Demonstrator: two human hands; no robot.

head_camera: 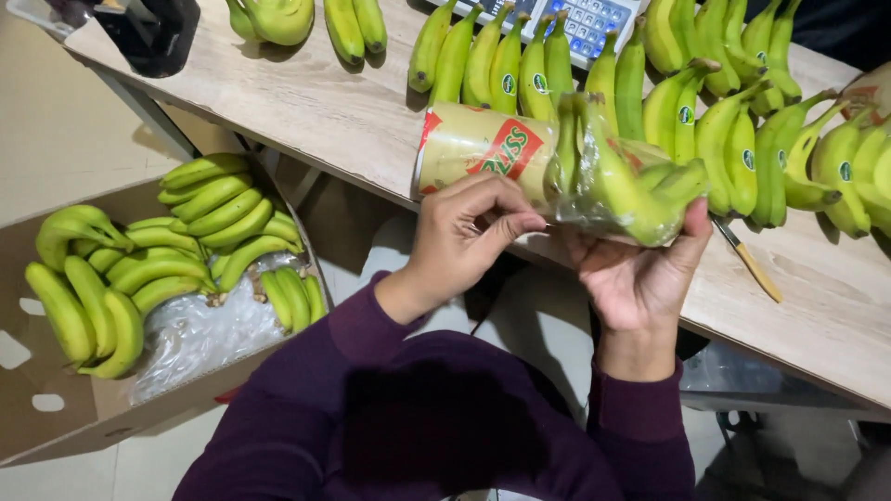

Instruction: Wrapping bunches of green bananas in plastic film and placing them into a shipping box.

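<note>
Bananas point(620, 190), a small green bunch wrapped in clear plastic film, sit in the right hand point(640, 278), whose palm cups them from below while the thumb rises along their right side, so the fingers are closed around the bunch. The wrapped bunch hangs just over the near edge of the wooden table point(316, 102). Touching the bunch's left end is a roll of printed film point(478, 148), tan with a red band, lying on its side on the table. The left hand point(464, 232) is curled just below that roll, with thumb and forefinger pinched together where the film meets the bunch; they appear to nip the film's edge, though the film itself is too clear to make out between them.

Beyond the fingers, farther up the table, many loose hands of green bananas point(733, 121) lie in a row, most with small round stickers. Behind them shows part of a weighing scale point(585, 20) with a blue keypad. Just right of the right thumb, a knife point(747, 258) with a pale handle lies on the table. Well to the left of the left hand, below table level, a cardboard box point(37, 390) lined with plastic sheet holds more green bunches. A dark object point(153, 32) stands at the table's far left corner.
</note>
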